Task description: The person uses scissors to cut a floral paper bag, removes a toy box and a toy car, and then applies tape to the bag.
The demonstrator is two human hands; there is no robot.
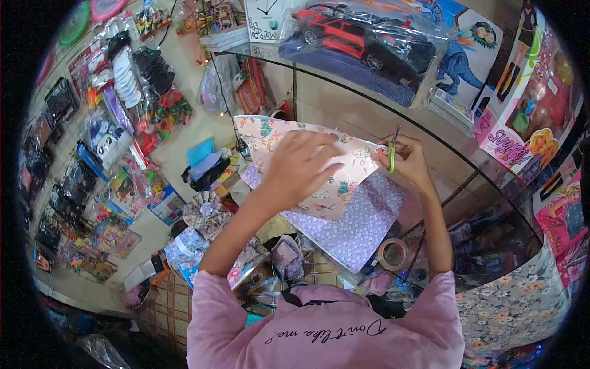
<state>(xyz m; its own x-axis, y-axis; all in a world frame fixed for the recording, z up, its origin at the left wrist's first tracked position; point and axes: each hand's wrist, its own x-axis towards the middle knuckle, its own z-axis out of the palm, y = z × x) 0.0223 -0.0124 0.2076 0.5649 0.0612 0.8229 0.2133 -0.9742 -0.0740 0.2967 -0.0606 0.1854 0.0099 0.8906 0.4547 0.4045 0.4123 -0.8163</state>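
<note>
Green-handled scissors [392, 154] are held in my right hand [405, 158], blades pointing up, at the right corner of a pink floral sheet [335, 200]. My left hand [304, 163] is over the middle of that sheet, its fingers spread and slightly blurred; whether it touches the paper I cannot tell. Beneath the pink sheet lies a purple sheet with small white flowers [362, 230]. A bright patch of light falls on the pink paper between my hands.
A roll of tape [392, 253] sits below the purple sheet. Behind the paper runs a glass counter edge [369, 93], with a bagged red toy car [344, 38] on it. Packaged goods [126, 80] hang at the left. Wrapped gifts [187, 246] lie lower left.
</note>
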